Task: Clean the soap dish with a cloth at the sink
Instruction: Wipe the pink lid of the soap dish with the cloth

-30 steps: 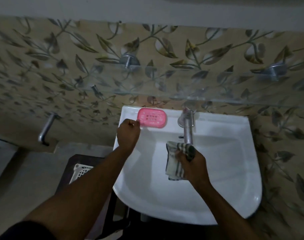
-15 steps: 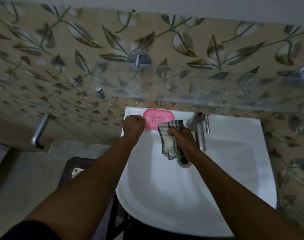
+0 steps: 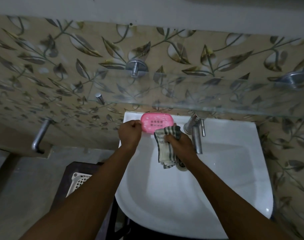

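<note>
A pink slotted soap dish (image 3: 156, 122) lies on the back left ledge of the white sink (image 3: 225, 179). My left hand (image 3: 129, 135) grips the dish's left end with closed fingers. My right hand (image 3: 179, 143) is closed around a checked cloth (image 3: 166, 149), whose top edge touches the dish's lower right corner. The rest of the cloth hangs down over the basin and hides part of the drain (image 3: 182, 168).
A chrome tap (image 3: 196, 135) stands just right of my right hand. A glass shelf (image 3: 217, 101) juts out above the sink's back edge. At lower left a white basket (image 3: 79, 182) sits on a dark stand, and a metal bar (image 3: 39, 135) sticks out of the wall.
My right hand carried the cloth up from under the tap to the dish's right side. My left hand stayed at the dish's left end. The camera moved closer.
</note>
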`<state>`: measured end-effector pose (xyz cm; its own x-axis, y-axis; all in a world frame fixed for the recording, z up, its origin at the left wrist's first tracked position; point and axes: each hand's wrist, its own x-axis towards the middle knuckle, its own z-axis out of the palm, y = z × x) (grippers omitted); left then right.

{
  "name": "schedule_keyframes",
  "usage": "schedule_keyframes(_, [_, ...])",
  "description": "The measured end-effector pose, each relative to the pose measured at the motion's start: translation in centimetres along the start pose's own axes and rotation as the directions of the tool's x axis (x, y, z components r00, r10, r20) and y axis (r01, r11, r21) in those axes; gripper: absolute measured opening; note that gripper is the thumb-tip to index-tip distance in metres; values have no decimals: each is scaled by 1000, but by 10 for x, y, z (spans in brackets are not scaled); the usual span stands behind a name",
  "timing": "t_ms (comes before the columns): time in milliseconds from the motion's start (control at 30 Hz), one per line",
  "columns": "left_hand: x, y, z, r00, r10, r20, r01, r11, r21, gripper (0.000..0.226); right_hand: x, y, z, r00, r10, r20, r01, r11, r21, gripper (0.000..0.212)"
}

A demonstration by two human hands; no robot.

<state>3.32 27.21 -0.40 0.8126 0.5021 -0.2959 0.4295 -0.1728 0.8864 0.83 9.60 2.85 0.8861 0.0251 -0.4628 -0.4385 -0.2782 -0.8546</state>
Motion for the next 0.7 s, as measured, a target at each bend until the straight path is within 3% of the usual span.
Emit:
schedule_keyframes(233, [-34,2,-11,988,-45,145,100,911,-401,14,-43,0,-19,1000,-28,13,27,999,25,7])
schedule_keyframes(333, [-54,0,-9,962,-54,266,204,789,-579,18,-69,7,-26,999,-25,27,24,999,36,8])
schedule_keyframes(400, [-68,-7,-6,932,-84,352,319,649,-690,10,-87,11,-28,999,-23,44,22,999,29,9])
schedule_keyframes(433, [-74,-12,-4,916,-91,390,370,567,-736,19,-97,12,-28,998,-28,54,27,999,17,10])
schedule_keyframes(533, [-94,-26,4,848,-51,527,507,366,-781,74,-126,20,-27,994,-48,95,51,998,-30,8])
schedule_keyframes(700, [-125,-23,16,788,110,605,584,175,-793,86,-157,35,-34,986,-75,150,84,995,-55,27])
